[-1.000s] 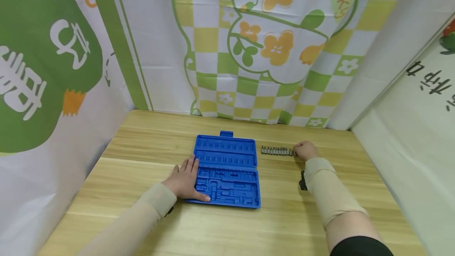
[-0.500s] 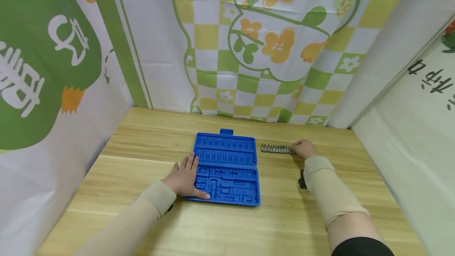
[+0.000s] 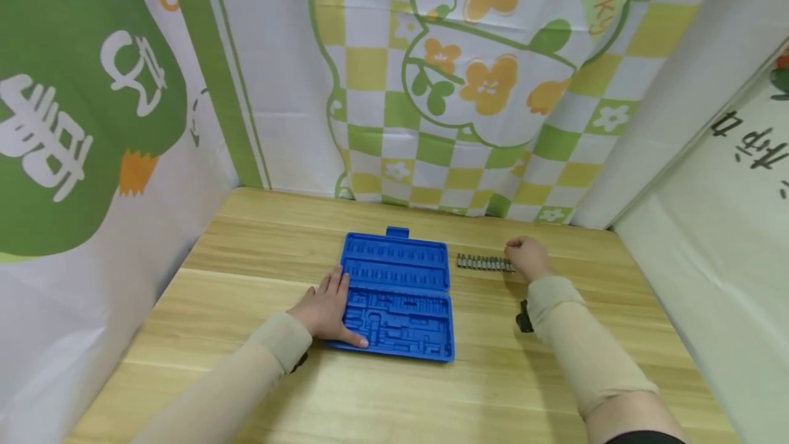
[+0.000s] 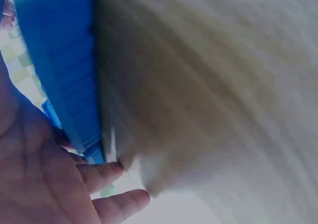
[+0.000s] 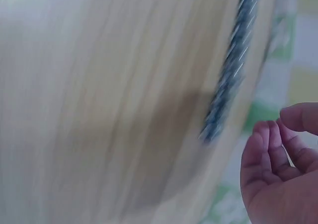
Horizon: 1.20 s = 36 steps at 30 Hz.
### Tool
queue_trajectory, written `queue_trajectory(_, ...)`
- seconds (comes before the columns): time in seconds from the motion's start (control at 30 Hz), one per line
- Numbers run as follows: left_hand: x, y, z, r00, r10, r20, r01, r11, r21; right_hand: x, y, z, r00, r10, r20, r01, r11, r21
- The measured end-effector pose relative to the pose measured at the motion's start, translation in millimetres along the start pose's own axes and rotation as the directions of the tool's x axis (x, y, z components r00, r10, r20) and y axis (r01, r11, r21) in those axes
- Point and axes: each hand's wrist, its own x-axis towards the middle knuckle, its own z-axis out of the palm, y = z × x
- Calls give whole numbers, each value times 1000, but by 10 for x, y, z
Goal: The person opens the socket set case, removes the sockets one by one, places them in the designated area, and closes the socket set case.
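A blue plastic tool case [image 3: 396,324] lies unfolded on the table, its moulded recesses facing up. My left hand [image 3: 327,307] rests against its left side, fingers stretched along the edge and thumb on the front corner; the left wrist view shows the palm beside the case wall [image 4: 64,60]. To the right of the case is a row of small metal bits [image 3: 485,263], standing close together, blurred in the right wrist view. Just past the row's right end hovers my right hand [image 3: 529,259], fingers loosely bent and thumb near the fingertips, with nothing visible between them [image 5: 283,164].
The wooden table [image 3: 394,403] reaches back to a patterned curtain [image 3: 431,122]. White printed sheets hang at the left and right sides. A small latch tab [image 3: 397,231] sticks out from the case's far edge.
My right hand has come up off the right end of the row of bits, uncovering its last pieces. The left hand keeps its place on the case.
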Motion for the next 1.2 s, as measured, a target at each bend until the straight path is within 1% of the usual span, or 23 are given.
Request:
queue_trajectory(0.07, -5, -23, 12, 1000, -7, -7, 7, 1000, -22, -21, -161, 93, 998, -49, 36, 49, 999, 16)
queue_trajectory(0.13, -19, -55, 29, 1000, -12, -20, 12, 999, -46, -43, -311, 215, 993, -79, 93, 73, 995, 71)
queue_trajectory(0.2, -47, -79, 46, 999, -7, -35, 5, 997, -71, -69, -430, 338, 984, -97, 152, 79, 990, 115)
queue_trajectory(0.23, -67, -84, 58, 999, 6, -43, -9, 997, -80, -79, -478, 396, 979, -103, 174, 82, 989, 121)
queue_trajectory(0.3, -117, -68, 87, 997, 57, -59, -61, 996, -71, -96, -554, 501, 972, -92, 215, 57, 985, 165)
queue_trajectory(0.33, -147, -50, 106, 993, 99, -67, -103, 993, -55, -102, -582, 539, 969, -93, 227, 55, 984, 168)
queue_trajectory(0.4, -217, 21, 141, 980, 184, -76, -186, 982, -14, -95, -624, 595, 968, -91, 235, 53, 985, 166)
queue_trajectory(0.47, -277, 94, 180, 963, 257, -81, -255, 967, 28, -75, -658, 627, 968, -89, 236, 51, 986, 161)
queue_trajectory(0.53, -313, 147, 216, 952, 296, -81, -293, 955, 54, -53, -683, 649, 969, -88, 230, 56, 988, 142)
queue_trajectory(0.67, -315, 182, 255, 949, 304, -79, -298, 951, 76, -41, -716, 696, 975, -75, 210, 57, 994, 91)
queue_trajectory(0.77, -307, 202, 249, 950, 300, -82, -293, 952, 90, -56, -737, 736, 979, -68, 193, 58, 997, 56)
queue_trajectory(0.9, -305, 222, 220, 947, 306, -98, -294, 949, 113, -81, -765, 771, 983, -53, 175, 42, 997, 70)
queue_trajectory(1.0, -303, 204, 209, 946, 306, -108, -293, 948, 120, -93, -770, 783, 985, -53, 161, 43, 997, 70)
queue_trajectory(1.07, -304, 178, 203, 952, 281, -118, -268, 957, 114, -98, -763, 799, 986, -51, 159, 40, 997, 68)
queue_trajectory(1.13, -302, 142, 193, 966, 227, -126, -217, 972, 88, -99, -755, 809, 986, -48, 157, 38, 997, 69)
queue_trajectory(1.2, -299, 108, 173, 977, 170, -130, -165, 985, 49, -102, -755, 821, 987, -38, 154, 24, 995, 92)
